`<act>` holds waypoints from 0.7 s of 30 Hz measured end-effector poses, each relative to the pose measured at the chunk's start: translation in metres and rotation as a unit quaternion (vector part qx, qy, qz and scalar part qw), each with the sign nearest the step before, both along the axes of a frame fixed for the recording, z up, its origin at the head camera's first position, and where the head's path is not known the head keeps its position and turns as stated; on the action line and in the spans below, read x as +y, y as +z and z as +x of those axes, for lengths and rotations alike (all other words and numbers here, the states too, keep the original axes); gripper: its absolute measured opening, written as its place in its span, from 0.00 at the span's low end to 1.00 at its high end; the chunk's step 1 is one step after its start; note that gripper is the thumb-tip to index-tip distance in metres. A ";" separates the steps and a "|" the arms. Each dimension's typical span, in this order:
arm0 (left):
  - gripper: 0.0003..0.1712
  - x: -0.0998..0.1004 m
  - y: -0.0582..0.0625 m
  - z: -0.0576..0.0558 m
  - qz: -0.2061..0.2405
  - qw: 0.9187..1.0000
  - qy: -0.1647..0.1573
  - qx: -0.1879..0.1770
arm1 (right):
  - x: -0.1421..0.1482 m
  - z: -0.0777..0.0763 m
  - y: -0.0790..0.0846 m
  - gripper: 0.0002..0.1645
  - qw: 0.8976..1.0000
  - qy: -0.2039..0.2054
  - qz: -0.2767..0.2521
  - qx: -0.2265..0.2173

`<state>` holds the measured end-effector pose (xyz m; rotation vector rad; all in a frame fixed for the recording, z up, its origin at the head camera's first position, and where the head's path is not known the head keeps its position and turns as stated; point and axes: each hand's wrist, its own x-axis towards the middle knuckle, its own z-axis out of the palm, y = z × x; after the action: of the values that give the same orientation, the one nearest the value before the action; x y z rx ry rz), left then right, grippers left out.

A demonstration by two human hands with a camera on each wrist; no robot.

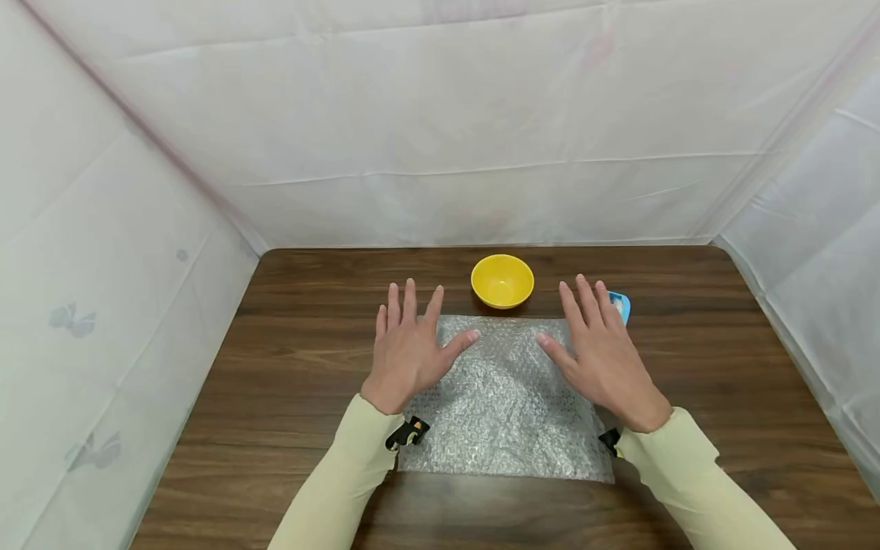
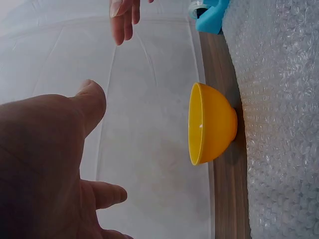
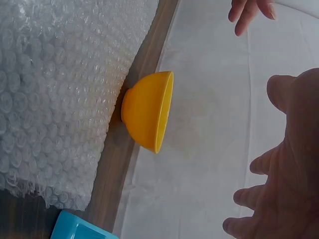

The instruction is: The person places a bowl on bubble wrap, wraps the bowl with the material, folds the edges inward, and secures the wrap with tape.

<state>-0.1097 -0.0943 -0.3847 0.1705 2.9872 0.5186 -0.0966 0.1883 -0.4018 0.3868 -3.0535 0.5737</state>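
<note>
Bubble wrap (image 1: 509, 409) below left hand (image 1: 409, 355), right hand (image 1: 606, 363), both splayed; blue dispenser (image 2: 212, 19), apparently, unreadable.

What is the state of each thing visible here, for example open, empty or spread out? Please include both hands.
Left hand: open, holding nothing
Right hand: open, holding nothing
Clear rectangular bubble wrap: spread out on the brown wood-grain table
Round yellow bowl: upright, empty
Blue plastic tape dispenser: partly hidden by the right hand in the head view

Plain yellow bowl (image 1: 503, 283), silvery, bubble-dotted wrap (image 1: 509, 420), blue object (image 3: 82, 229), dark-streaked brown tabletop (image 1: 289, 397), pale yellow-green sleeves (image 1: 326, 485)
</note>
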 end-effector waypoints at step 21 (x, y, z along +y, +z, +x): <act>0.54 -0.002 -0.006 0.000 -0.006 1.000 0.001 -0.018 | -0.006 -0.008 -0.004 0.53 1.000 0.007 0.010 -0.017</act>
<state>-0.1102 -0.0965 -0.3910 0.1547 2.9546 0.4992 -0.1041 0.1819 -0.4062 0.4030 -3.0938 0.5573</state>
